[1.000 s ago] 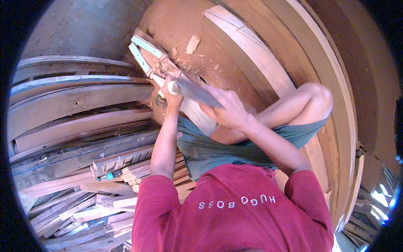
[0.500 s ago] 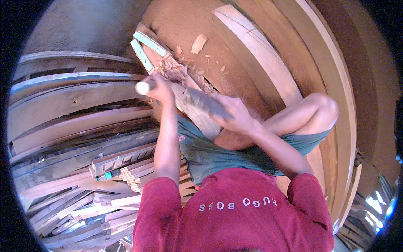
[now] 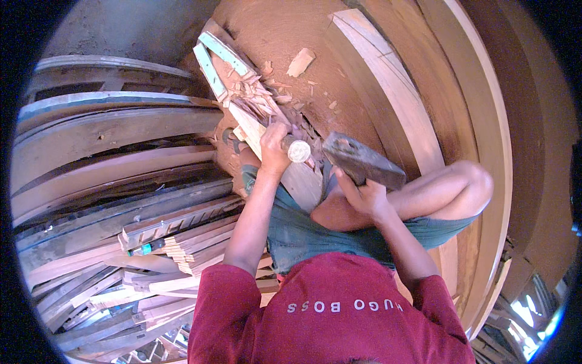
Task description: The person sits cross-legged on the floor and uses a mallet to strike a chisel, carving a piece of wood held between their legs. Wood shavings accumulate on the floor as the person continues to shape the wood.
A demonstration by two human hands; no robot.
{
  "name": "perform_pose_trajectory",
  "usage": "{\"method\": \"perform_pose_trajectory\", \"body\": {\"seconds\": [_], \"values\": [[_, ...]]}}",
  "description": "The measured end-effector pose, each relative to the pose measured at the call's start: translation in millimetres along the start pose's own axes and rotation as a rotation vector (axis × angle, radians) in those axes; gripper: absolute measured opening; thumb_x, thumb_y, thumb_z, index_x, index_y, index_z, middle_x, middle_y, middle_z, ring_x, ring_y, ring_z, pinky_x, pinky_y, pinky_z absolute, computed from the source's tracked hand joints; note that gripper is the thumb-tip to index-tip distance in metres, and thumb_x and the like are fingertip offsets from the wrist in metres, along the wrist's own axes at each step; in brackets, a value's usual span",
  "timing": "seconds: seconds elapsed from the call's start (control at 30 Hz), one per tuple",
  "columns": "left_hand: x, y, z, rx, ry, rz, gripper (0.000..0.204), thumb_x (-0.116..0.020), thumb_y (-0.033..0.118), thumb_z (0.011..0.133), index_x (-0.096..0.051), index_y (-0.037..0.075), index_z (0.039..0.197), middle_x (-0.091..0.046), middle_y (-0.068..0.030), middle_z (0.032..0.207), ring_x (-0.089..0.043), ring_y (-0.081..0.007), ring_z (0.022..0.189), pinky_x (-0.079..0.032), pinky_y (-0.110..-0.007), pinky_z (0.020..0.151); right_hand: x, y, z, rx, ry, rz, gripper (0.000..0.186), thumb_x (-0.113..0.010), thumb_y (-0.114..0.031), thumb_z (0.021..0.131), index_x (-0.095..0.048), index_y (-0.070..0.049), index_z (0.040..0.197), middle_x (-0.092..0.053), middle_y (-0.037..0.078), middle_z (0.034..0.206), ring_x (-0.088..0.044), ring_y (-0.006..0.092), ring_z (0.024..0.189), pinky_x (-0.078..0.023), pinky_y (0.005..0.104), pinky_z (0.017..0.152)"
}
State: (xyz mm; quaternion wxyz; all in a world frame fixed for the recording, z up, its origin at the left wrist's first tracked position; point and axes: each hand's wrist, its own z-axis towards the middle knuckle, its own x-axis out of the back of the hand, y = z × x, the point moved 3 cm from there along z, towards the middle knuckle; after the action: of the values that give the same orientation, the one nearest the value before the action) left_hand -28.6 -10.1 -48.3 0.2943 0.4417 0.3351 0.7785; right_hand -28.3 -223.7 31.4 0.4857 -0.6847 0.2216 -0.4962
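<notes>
My left hand (image 3: 275, 148) is closed around a chisel (image 3: 298, 151), its pale round handle end facing up; the blade is hidden. It rests over a light wooden board (image 3: 304, 184) that runs up from my lap. To the right, my right hand (image 3: 365, 197) grips a mallet with a dark, block-shaped head (image 3: 367, 160), held above my crossed leg and apart from the chisel. Curled wood shavings (image 3: 257, 97) are heaped on the board's far part, near two narrow pale-green strips (image 3: 225, 53).
Long planks (image 3: 115, 136) are stacked on the left, with a heap of wood offcuts (image 3: 103, 291) below them. A pale plank (image 3: 388, 79) lies at the right on the brown floor. A loose wood chip (image 3: 301, 62) and smaller scraps lie beyond the board.
My left hand has moved right and nearer along the board with the chisel. The mallet has moved right, away from the board. The view has shifted slightly.
</notes>
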Motion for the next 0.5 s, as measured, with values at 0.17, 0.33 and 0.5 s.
{"method": "perform_pose_trajectory", "body": {"seconds": [0.17, 0.33, 0.5], "values": [[-0.6, -16.1, 2.0, -0.033, -0.032, 0.026, 0.021, -0.074, 0.005, 0.064, -0.055, 0.003, 0.072, -0.055, -0.0128, 0.069, -0.058, -0.0343, 0.066, -0.045, -0.041, 0.058, 1.4, -5.7, 3.0, -0.144, -0.136, -0.215, 0.024, -0.074, -0.02, 0.081, -0.068, -0.003, 0.097, -0.07, 0.011, 0.092, -0.069, 0.0266, 0.085, -0.053, 0.0359, 0.076], [-1.1, -16.5, 1.6, -0.022, -0.054, 0.079, 0.018, -0.075, 0.003, 0.067, -0.058, 0.003, 0.072, -0.059, -0.0124, 0.069, -0.061, -0.0294, 0.064, -0.05, -0.037, 0.06, -12.5, 16.2, 0.6, 0.263, -0.178, 0.038, 0.039, -0.062, -0.014, 0.078, -0.056, 0.001, 0.114, -0.067, 0.019, 0.089, -0.068, 0.0321, 0.073, -0.054, 0.0414, 0.06], [0.7, -30.0, 6.2, -0.078, -0.044, 0.056, 0.015, -0.072, 0.003, 0.07, -0.058, 0.002, 0.073, -0.059, -0.0129, 0.069, -0.061, -0.0284, 0.062, -0.05, -0.036, 0.059, -21.6, 21.3, 25.6, 0.232, -0.309, -0.249, 0.045, -0.055, -0.008, 0.08, -0.053, -0.004, 0.125, -0.065, 0.015, 0.099, -0.065, 0.031, 0.083, -0.053, 0.0414, 0.066]]}}
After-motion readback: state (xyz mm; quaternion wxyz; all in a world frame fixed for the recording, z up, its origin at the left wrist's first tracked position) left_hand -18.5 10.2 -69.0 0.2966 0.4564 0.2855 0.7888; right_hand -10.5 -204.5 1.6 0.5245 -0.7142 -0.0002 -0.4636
